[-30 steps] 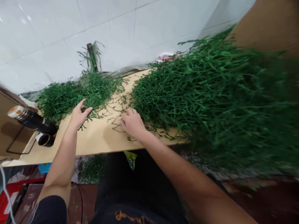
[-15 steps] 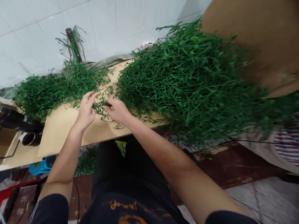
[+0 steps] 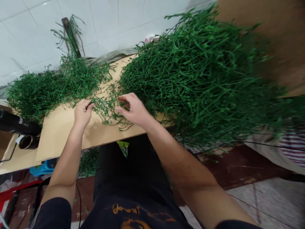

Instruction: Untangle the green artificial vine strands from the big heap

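My left hand [image 3: 83,113] is closed in a pinch over the cardboard, with the end of a thin green artificial stem [image 3: 101,108] at its fingertips. To its right, my right hand [image 3: 134,109] hovers with thumb and curled fingers apart, nothing visible between them. Loose branching green sprigs lie on the cardboard sheet [image 3: 62,130] between the two hands. Just past my right hand rises a large heap of green plastic stems [image 3: 190,73]. Beyond my left hand spreads a smaller pile of the same stems [image 3: 52,89].
A black bottle [image 3: 17,122] and a dark open cup [image 3: 28,142] stand at the left. An upright stick [image 3: 70,36] with sprigs on it leans near the tiled wall [image 3: 107,22]. Brown cardboard [image 3: 281,41] rises at the right. A blue plastic item [image 3: 43,168] sits below the cardboard.
My right hand has moved right, away from the left, and its fingers have parted. My left hand has drawn slightly left and down and its fingers have closed into a pinch.
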A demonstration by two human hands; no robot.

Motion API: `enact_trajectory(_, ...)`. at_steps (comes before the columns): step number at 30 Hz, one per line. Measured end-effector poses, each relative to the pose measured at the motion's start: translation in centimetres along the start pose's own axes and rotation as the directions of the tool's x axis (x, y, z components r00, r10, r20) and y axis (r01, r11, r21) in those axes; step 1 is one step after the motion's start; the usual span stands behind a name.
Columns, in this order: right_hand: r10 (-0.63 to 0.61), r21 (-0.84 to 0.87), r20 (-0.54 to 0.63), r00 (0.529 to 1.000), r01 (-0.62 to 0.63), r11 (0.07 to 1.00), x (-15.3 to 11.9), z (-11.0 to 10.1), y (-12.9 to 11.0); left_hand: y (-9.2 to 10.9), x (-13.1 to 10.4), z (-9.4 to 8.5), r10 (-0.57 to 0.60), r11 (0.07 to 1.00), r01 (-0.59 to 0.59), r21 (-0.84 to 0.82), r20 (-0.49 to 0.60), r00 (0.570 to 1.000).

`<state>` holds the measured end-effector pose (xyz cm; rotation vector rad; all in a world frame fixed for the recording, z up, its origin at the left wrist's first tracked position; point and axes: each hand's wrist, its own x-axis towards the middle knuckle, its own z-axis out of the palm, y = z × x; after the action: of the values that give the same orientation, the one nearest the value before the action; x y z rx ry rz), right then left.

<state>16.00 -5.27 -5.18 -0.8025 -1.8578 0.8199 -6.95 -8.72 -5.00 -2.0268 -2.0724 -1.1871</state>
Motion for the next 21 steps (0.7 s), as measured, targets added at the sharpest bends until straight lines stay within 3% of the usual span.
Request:
enact_trajectory(4,-0.064,0.011,-0.094,0.993,0.065,0.998,1.1,-2.9,-2.0,1.7,-0.1,-0.4,0.234,0.972,-0.233,0.044,-0.043,0.971)
enact_trajectory(6,-0.105,-0.006,-0.008,0.994,0.105,0.994,2.2,-2.7,-2.3,2.8,-0.1,-0.2,0.349,0.936,-0.345,0.062,-0.069,0.935)
enact_trajectory(9,-0.115,0.026,0.255,0.96,0.113,0.993,3.6,-1.0,-2.0,4.1,0.0,0.2,0.445,0.895,-0.439,0.072,-0.128,0.886)
enact_trajectory(11,-0.105,0.064,0.385,0.917,0.087,0.994,4.0,0.1,-1.8,4.4,-0.1,0.2,0.46,0.888,-0.454,0.07,-0.141,0.877)
enact_trajectory(14,-0.064,-0.026,0.446,0.893,0.084,0.996,4.1,0.7,-2.1,4.4,-0.4,-0.2,0.462,0.887,-0.46,0.044,-0.101,0.881)
enact_trajectory(17,-0.051,-0.271,0.404,0.913,0.172,0.947,4.1,0.2,-2.9,4.3,-0.6,-0.9,0.424,0.905,-0.422,0.05,-0.044,0.904)
enact_trajectory(21,-0.151,-0.525,0.28,0.948,0.283,0.803,4.5,-0.6,-2.8,4.0,-0.5,-1.7,0.29,0.95,-0.286,0.122,-0.017,0.957)
